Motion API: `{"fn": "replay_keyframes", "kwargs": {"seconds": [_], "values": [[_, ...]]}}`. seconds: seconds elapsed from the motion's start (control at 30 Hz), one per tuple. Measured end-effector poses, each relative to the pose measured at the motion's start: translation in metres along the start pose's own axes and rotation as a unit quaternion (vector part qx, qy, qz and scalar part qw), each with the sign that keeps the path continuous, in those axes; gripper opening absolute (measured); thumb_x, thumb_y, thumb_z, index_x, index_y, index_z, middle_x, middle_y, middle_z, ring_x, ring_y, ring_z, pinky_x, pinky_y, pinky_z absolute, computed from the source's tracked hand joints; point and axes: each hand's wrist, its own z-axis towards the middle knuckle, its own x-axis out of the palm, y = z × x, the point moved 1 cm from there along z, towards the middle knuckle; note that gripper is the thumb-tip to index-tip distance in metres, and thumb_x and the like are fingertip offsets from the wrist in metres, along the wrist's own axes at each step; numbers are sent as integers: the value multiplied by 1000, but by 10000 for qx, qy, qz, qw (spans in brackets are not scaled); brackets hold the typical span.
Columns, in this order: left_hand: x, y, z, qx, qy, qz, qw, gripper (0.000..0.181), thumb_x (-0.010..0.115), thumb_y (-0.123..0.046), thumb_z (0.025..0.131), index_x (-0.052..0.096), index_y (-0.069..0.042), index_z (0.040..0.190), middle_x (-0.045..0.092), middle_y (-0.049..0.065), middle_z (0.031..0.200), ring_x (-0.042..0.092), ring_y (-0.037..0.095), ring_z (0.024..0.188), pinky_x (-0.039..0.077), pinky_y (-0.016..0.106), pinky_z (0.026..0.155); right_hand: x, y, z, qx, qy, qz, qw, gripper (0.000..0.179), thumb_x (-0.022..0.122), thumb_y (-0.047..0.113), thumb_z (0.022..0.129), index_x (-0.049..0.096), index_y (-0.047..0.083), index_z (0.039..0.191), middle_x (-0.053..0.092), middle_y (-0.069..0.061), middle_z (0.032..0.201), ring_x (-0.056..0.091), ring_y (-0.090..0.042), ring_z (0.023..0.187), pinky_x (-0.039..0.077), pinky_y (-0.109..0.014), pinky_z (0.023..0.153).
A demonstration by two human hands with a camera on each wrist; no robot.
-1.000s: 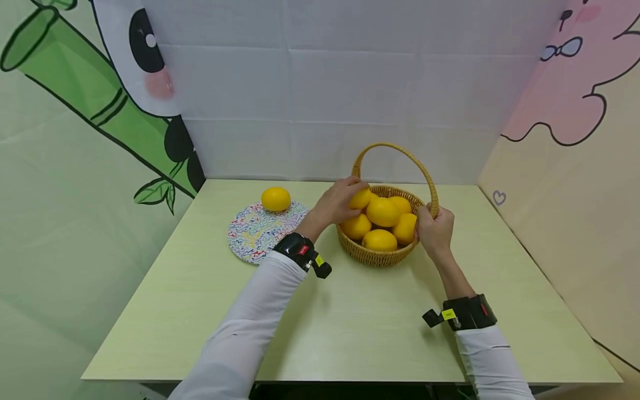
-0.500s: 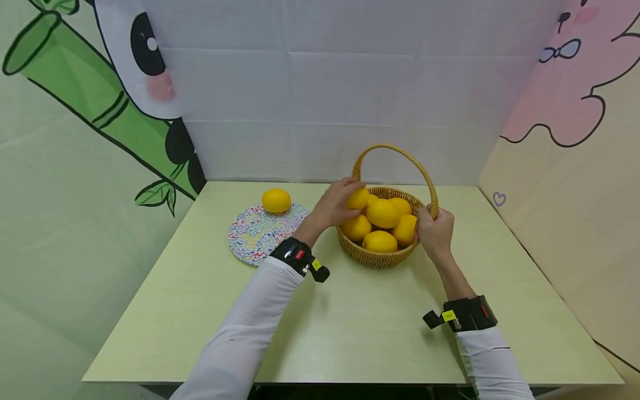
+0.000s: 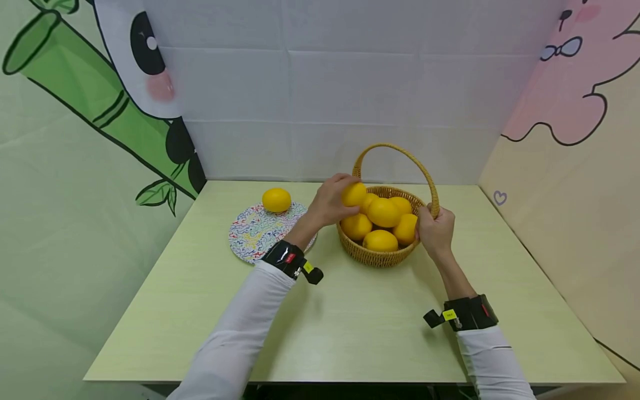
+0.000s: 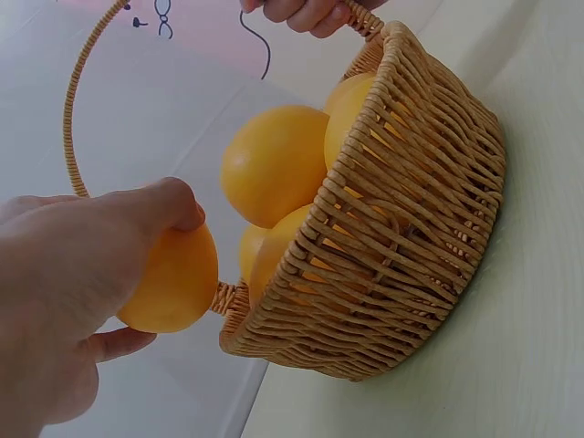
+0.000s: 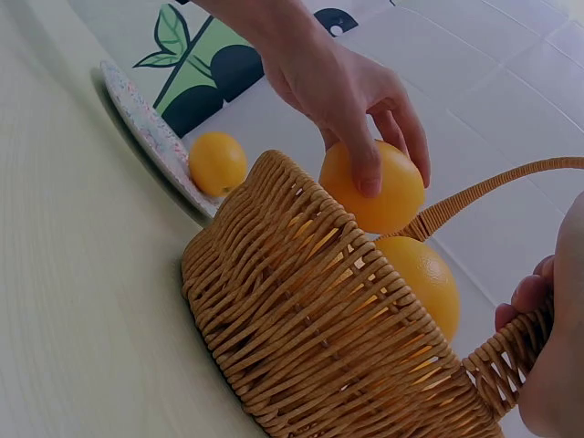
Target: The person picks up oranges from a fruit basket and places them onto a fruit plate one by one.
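My left hand [image 3: 332,201] grips a yellow lemon [image 3: 354,194] between thumb and fingers, just above the left rim of a wicker basket [image 3: 378,258]. In the left wrist view this held lemon [image 4: 173,281] is clear of the rim. Several more lemons [image 3: 383,212] are heaped inside the basket. My right hand [image 3: 436,230] holds the base of the basket's arched handle [image 3: 400,149] on the right side; its fingers [image 5: 529,294] curl round the wicker in the right wrist view. One lemon [image 3: 276,200] sits at the back of a round speckled plate [image 3: 255,236].
The plate lies left of the basket on a pale wooden table [image 3: 360,328], partly hidden behind my left forearm. A white cloth wall [image 3: 320,94] closes off the back. Printed cartoon panels [image 3: 75,194] stand at both sides.
My left hand has lifted the lemon slightly and drawn it left, away from the heap in the basket. The right hand keeps its grip on the handle without moving.
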Motion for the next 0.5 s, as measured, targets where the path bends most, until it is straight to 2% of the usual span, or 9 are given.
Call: {"fn": "replay_keyframes", "kwargs": {"seconds": [0.3, 0.5], "values": [[-8, -1, -12, -124, -376, -592, 9975, 68, 92, -21, 92, 67, -10, 154, 64, 16, 156, 69, 36, 131, 67, 49, 105, 0, 1, 0, -29, 37, -22, 10000, 47, 50, 4, 108, 47, 7, 61, 48, 0, 42, 44, -30, 32, 40, -35, 29], [-13, -3, -20, -104, -509, -793, 9955, 66, 92, -23, 92, 68, -11, 152, 64, 15, 155, 70, 35, 128, 68, 48, 101, 0, 0, 0, 18, 31, -50, 10000, 47, 51, 6, 108, 48, 8, 61, 48, 0, 42, 45, -32, 32, 41, -33, 30]]}}
